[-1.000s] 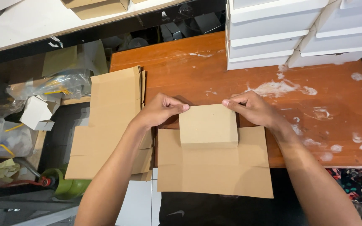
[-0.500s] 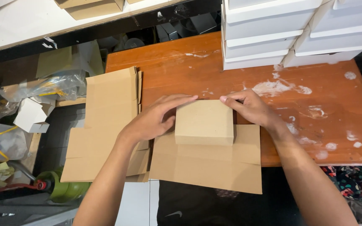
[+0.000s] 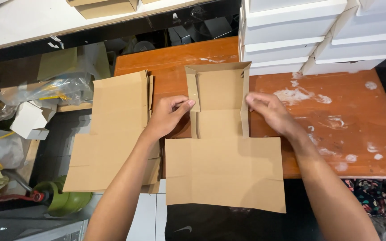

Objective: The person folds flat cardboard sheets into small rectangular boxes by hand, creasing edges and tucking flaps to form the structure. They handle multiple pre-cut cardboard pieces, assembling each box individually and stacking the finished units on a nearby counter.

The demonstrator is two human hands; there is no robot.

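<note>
Now the person's left hand (image 3: 168, 116) pinches the raised left side flap of a flat brown cardboard box blank (image 3: 222, 147), thumb and forefinger closed on the flap's edge. Opposite it, the right hand (image 3: 271, 111) presses its fingertips against the upright right side flap, fingers curled and gripping the cardboard. The blank lies on the near edge of an orange-brown wooden table (image 3: 358, 125) marked with white paint smears, its wide lower panel overhanging the table toward the person. Its upper part stands partly folded, with walls up on three sides. Just left of the left hand sits a stack of unfolded cardboard blanks (image 3: 112, 134). White boxes (image 3: 309, 31) are stacked at the table's far right.
</note>
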